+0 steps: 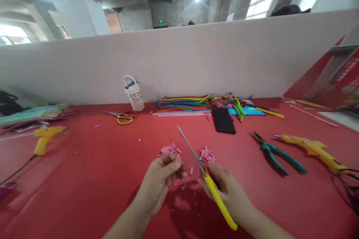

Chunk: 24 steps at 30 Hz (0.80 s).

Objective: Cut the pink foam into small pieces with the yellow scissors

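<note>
While the right hand grips scissors, the left hand curls just left of them, its grip unclear; beyond their tips, tabletop stretches to its far edge.

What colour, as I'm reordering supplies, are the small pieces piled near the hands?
The small pieces are pink, in the head view.

Held aslant, the slim-bladed scissors, one handle bright yellow, point forward and leftward; a loose heap of short pink strips lies left of the scissors, a second pink heap right, one lone strip just left
</note>
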Available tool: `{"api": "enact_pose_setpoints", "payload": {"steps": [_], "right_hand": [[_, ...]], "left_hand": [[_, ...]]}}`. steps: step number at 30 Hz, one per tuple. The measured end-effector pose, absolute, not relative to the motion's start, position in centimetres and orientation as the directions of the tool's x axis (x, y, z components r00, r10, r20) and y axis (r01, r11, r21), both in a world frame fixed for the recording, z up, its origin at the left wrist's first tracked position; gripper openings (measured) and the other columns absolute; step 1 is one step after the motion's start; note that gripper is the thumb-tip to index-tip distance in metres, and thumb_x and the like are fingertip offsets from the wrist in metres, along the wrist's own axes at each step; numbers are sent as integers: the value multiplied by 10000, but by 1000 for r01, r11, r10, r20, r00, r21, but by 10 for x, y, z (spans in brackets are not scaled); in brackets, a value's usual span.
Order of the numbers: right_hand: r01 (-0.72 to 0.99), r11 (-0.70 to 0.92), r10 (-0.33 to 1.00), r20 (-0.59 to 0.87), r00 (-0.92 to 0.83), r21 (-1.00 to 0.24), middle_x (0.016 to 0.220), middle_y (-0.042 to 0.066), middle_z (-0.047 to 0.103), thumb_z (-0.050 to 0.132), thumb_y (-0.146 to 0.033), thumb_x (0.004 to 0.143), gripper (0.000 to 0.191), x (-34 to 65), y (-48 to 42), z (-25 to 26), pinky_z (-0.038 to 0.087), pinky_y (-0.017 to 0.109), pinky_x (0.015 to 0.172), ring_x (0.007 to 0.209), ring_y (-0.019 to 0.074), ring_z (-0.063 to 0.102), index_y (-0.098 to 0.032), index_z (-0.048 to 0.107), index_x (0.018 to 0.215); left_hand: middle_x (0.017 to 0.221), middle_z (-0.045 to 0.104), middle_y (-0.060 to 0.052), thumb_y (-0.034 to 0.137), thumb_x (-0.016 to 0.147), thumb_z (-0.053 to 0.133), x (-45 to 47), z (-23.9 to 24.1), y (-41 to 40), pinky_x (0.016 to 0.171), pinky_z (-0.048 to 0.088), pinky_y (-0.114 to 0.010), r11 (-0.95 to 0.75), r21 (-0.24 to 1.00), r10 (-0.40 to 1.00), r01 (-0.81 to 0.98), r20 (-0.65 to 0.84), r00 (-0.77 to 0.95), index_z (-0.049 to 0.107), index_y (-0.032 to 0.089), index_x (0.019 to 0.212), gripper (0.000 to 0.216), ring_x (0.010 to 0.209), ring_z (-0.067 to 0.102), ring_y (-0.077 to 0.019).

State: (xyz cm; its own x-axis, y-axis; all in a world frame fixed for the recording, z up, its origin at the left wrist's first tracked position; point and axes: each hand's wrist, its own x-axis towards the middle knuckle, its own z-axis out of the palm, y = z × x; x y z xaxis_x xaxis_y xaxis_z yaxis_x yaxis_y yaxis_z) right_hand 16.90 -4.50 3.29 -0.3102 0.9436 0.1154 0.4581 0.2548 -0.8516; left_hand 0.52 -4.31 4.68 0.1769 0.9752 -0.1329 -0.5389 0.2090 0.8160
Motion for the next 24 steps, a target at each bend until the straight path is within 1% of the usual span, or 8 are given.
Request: {"api": "enact_pose_setpoints", "payload": {"steps": [2,4,6,8,12,17,21,24], "right_hand": [[289,93,959,7,-283,-953,445,-89,341,442,-351,724,199,168,-45,34,276,178,351,354,56,320,-209,355,616],[186,-39,956,-91,-278,-982,412,-105,345,456,-373,712,179,168,-45,33,260,166,299,296,45,292,-199,414,705],[153,-120,946,-160,-282,-981,390,-108,375,464,-388,708,207,169,-44,31,245,152,266,266,46,309,-193,436,770],[156,-159,935,-199,-294,-975,383,-101,406,467,-390,702,208,170,-43,31,238,142,250,255,48,334,-190,436,751],[171,-131,937,-179,-301,-976,403,-96,425,482,-309,675,143,169,-45,38,231,137,261,257,32,324,-193,402,651],[230,-89,951,-151,-269,-969,394,-111,340,454,-208,656,114,165,-48,43,227,154,307,294,36,299,-205,354,602],[290,74,967,-2,-254,-954,470,-93,308,454,-218,676,160,167,-47,40,252,169,376,396,52,299,-207,325,582],[427,208,958,94,-272,-880,513,-80,333,500,-275,686,201,171,-47,39,256,177,417,458,69,304,-207,332,599]], "left_hand": [[623,586,-24,124,702,554,12,42,-46,549,419,-216,308,806,940,-506,-175,294,574,115,688,26,545,546,-96],[611,591,-36,137,700,554,17,37,-50,535,417,-223,383,806,901,-452,-216,377,581,102,692,45,521,544,-98],[602,593,-39,150,691,561,22,35,-53,525,415,-226,425,812,872,-399,-249,422,587,96,687,60,501,543,-99],[595,593,-37,164,676,573,25,35,-54,510,409,-228,450,822,850,-350,-274,449,594,97,688,71,487,544,-104],[602,599,-32,193,644,599,26,34,-53,533,407,-237,387,879,877,-278,-257,406,610,105,694,102,507,542,-114],[519,554,11,209,572,660,27,27,-49,498,381,-221,278,948,924,-155,-219,315,585,121,634,131,454,493,-93],[469,525,15,188,600,630,27,29,-49,469,358,-213,232,969,946,-83,-205,252,579,124,605,82,439,464,-89],[473,538,15,172,632,604,19,36,-46,495,370,-211,177,972,979,-153,-158,128,571,133,616,53,455,471,-90]]}}
